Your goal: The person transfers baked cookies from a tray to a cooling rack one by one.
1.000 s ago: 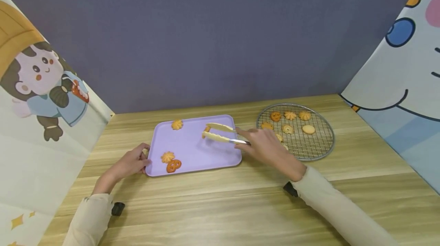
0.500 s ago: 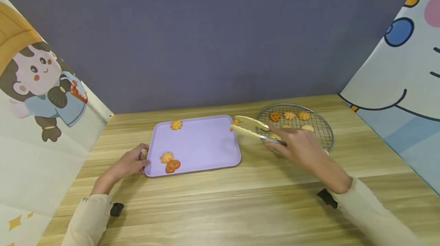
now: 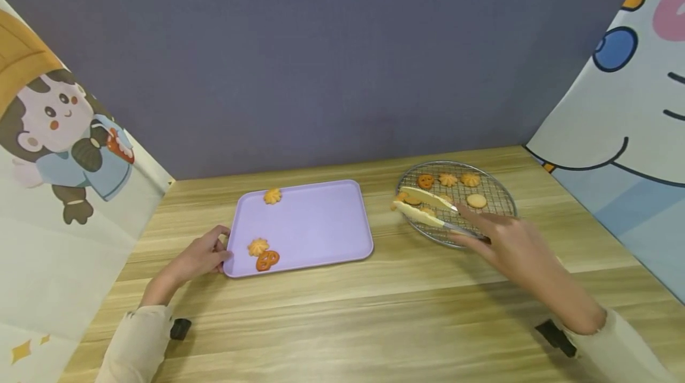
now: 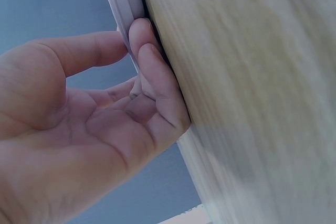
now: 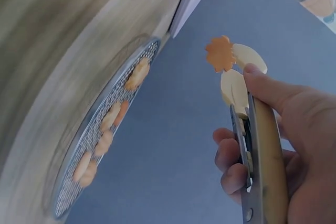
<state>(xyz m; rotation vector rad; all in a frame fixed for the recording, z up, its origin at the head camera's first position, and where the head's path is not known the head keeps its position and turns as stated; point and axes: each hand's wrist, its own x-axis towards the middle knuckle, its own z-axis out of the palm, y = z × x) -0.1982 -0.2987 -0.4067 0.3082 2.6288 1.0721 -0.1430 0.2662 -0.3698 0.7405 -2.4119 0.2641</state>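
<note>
Far left of frame: wall panel with cartoon chef print (image 3: pixel 75 121). Lower left, left hand (image 3: pixel 203 254) reaches in from the bottom edge, pinching the near-left corner area of the lilac tray (image 3: pixel 316 225); left wrist view shows thumb on the rim, fingers curled underneath. Tray, left of centre, holds a flower-shaped cookie (image 3: pixel 272 195) at upper left, a second flower-shaped cookie (image 3: pixel 258 247) at lower left, and a pretzel (image 3: pixel 267 260) right up against that one. Right of centre, yellow-tipped tongs (image 3: pixel 423 215) hold a scalloped cookie (image 5: pixel 219 54) at the tips, raised clear of the round wire rack (image 3: pixel 495 192). Rack holds a pretzel, two flower-shaped cookies along its upper part, a pale oval cookie (image 3: pixel 476 200), others partly hidden by tongs. Right hand (image 3: pixel 508 240) grasps the tongs, forearm angling up from lower right.
</note>
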